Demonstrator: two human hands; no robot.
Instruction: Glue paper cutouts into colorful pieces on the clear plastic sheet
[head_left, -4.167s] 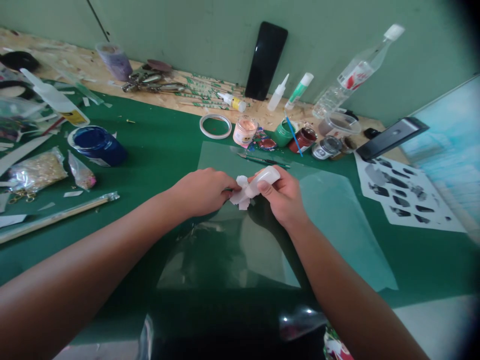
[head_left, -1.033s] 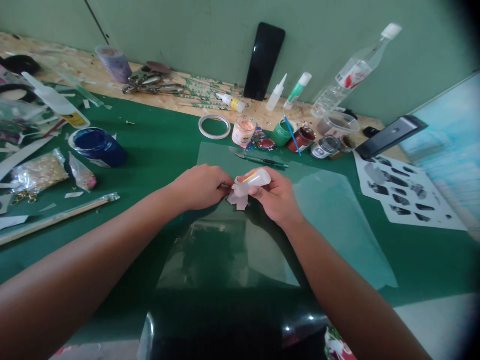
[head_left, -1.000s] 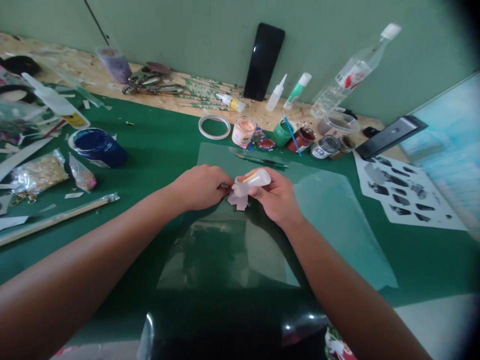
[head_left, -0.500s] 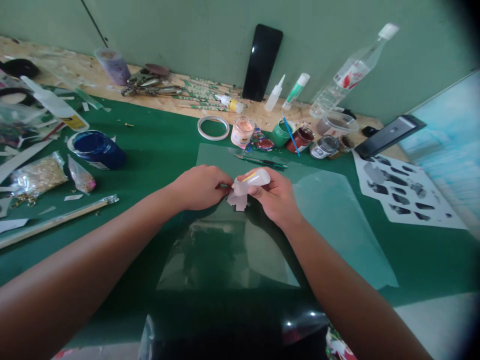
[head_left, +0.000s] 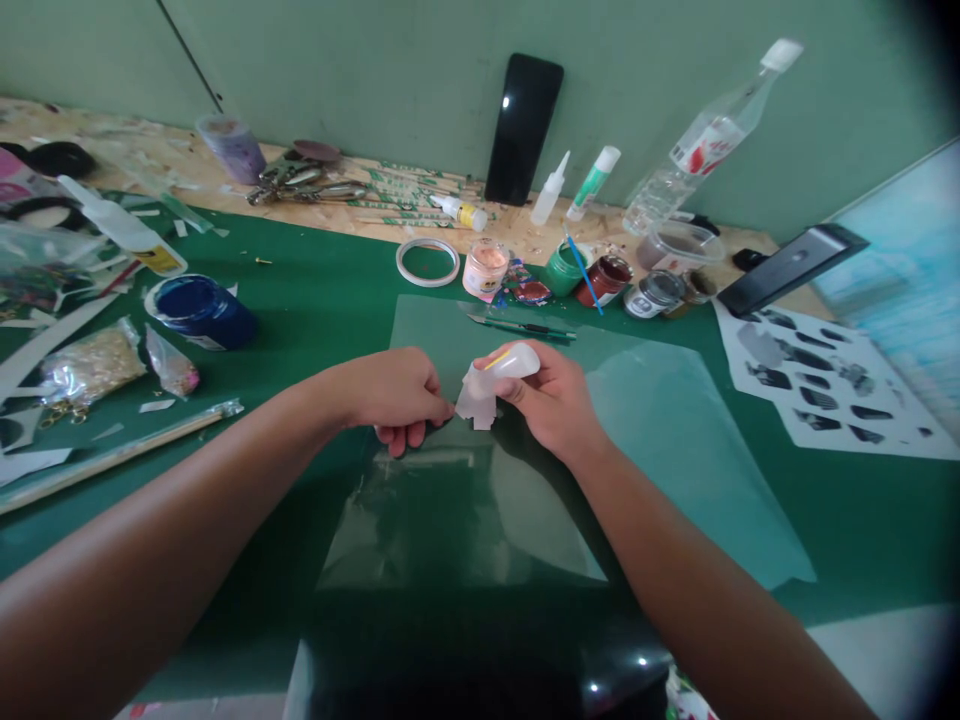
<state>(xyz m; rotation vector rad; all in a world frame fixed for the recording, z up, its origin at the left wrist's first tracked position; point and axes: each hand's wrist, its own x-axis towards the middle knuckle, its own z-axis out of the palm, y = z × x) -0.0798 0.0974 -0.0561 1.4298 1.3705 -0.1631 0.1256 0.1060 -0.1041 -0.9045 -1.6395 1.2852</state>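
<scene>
My right hand (head_left: 553,395) grips a small white glue bottle (head_left: 517,362) lying sideways in the fingers, its tip end pointing left. A pale, ragged-edged piece of paper (head_left: 478,408) hangs at that tip end, below the bottle. Just left of the paper is my left hand (head_left: 397,398), fingers curled and closed, the forefinger's tip at the paper's edge. Whatever lies between those fingers is too small to make out. Under both hands a clear plastic sheet (head_left: 450,510) covers part of the green mat. A craft knife (head_left: 521,327) rests beyond the hands.
A tape roll (head_left: 427,262), several paint jars (head_left: 486,268) and a phone (head_left: 523,130) stand along the back. At left are a blue paint jar (head_left: 201,312), a bag of beads (head_left: 94,365) and a wooden stick (head_left: 124,455). Printed sheets (head_left: 810,380) lie at right.
My left hand has drawn slightly back toward me and left from the bottle tip, its lower fingers now showing. My right hand keeps the glue bottle in nearly the same place.
</scene>
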